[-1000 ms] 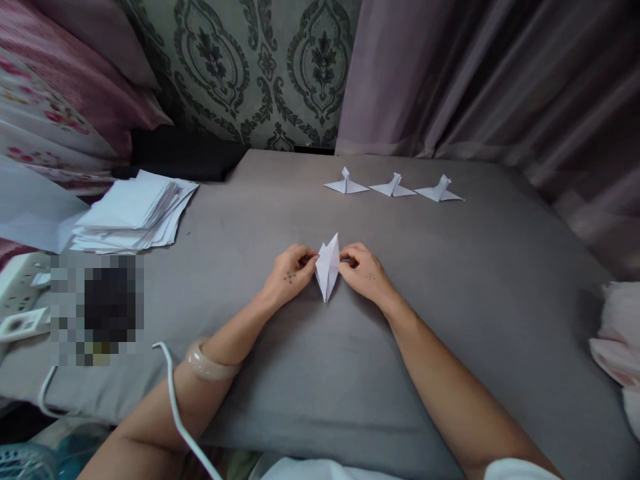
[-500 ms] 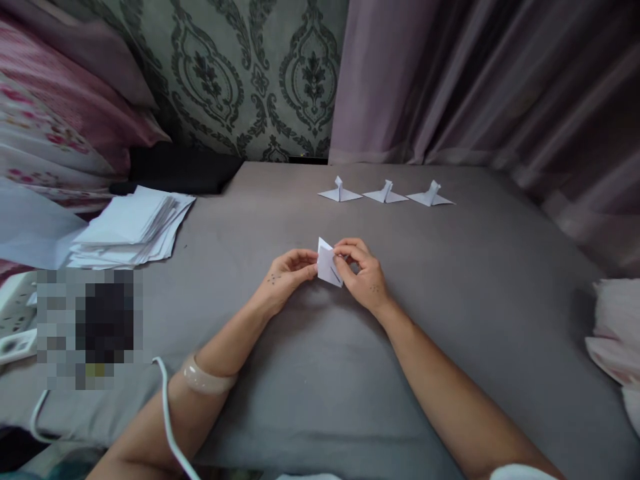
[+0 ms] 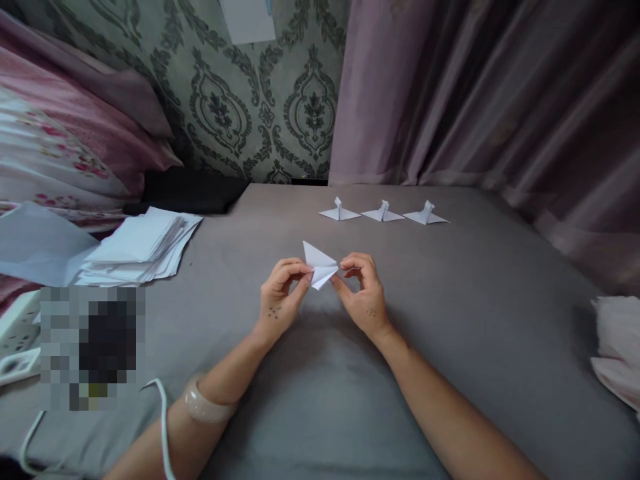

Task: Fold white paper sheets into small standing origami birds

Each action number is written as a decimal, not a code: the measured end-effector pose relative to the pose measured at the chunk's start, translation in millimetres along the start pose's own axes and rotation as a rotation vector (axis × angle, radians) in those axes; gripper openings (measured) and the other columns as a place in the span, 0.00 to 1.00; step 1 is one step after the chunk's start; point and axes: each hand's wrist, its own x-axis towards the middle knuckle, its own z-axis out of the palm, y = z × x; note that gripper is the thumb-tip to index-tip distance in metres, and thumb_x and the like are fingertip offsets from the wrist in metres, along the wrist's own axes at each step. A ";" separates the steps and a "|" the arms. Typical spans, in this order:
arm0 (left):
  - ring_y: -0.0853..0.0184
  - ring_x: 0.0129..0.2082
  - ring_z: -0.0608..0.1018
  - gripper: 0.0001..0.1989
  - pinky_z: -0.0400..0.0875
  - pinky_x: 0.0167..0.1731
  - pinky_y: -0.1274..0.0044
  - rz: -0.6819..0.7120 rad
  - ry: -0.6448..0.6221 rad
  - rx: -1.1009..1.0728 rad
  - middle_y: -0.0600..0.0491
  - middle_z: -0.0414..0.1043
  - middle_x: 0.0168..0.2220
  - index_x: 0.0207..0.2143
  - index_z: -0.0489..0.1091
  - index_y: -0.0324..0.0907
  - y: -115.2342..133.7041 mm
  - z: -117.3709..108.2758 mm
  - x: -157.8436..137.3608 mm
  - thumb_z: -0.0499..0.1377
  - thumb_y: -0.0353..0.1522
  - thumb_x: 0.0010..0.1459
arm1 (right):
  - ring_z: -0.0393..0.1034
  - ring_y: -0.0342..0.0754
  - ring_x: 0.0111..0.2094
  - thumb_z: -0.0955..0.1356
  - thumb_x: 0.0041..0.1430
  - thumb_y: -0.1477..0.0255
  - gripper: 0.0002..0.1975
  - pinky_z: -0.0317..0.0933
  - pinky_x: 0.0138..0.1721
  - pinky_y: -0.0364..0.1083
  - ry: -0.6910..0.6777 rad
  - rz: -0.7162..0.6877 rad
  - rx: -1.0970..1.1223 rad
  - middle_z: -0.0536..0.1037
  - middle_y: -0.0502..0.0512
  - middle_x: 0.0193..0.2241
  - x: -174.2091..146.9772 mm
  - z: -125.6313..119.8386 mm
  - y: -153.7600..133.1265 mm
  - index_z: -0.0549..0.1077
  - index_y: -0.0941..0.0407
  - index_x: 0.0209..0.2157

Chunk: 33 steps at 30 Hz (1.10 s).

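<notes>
Over the middle of the grey cloth (image 3: 465,293), a folded paper (image 3: 321,259) is pinched in the left hand (image 3: 281,293); its right end is flanked by the right hand (image 3: 365,291), whose grip cannot be told. Three paper figures (image 3: 384,214) are lined up beyond.

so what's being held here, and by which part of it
A folded paper: the left hand pinches its left side between thumb and fingers. The right hand is at its right end; whether it grips cannot be told.
</notes>
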 end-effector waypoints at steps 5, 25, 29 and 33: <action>0.68 0.40 0.73 0.06 0.70 0.39 0.77 0.087 0.004 0.093 0.50 0.68 0.39 0.38 0.74 0.42 -0.7 -0.1 -2.1 0.60 0.26 0.58 | 0.66 0.44 0.36 0.70 0.57 0.73 0.07 0.64 0.38 0.46 -0.046 -0.008 -0.037 0.69 0.53 0.38 0.6 -1.8 -5.8 0.70 0.52 0.38; 0.72 0.30 0.74 0.10 0.69 0.35 0.79 -0.511 -0.111 -0.314 0.53 0.74 0.31 0.34 0.73 0.39 8.1 5.5 -2.1 0.67 0.34 0.51 | 0.72 0.46 0.35 0.69 0.56 0.59 0.13 0.65 0.40 0.47 -0.332 0.430 0.294 0.78 0.53 0.32 1.7 -3.6 0.8 0.75 0.53 0.37; 0.69 0.35 0.75 0.09 0.69 0.39 0.76 -0.470 -0.117 -0.234 0.51 0.73 0.35 0.32 0.73 0.39 4.9 5.4 -1.5 0.67 0.35 0.52 | 0.72 0.46 0.33 0.70 0.55 0.58 0.14 0.66 0.39 0.47 -0.352 0.455 0.336 0.79 0.52 0.31 2.4 -1.7 -3.6 0.76 0.53 0.37; 0.65 0.45 0.73 0.08 0.67 0.46 0.74 -0.403 -0.092 -0.217 0.48 0.71 0.46 0.29 0.72 0.39 4.8 5.8 -0.2 0.67 0.34 0.50 | 0.73 0.47 0.36 0.69 0.55 0.60 0.13 0.66 0.42 0.48 -0.370 0.490 0.366 0.80 0.51 0.32 3.2 -4.2 -6.2 0.78 0.52 0.37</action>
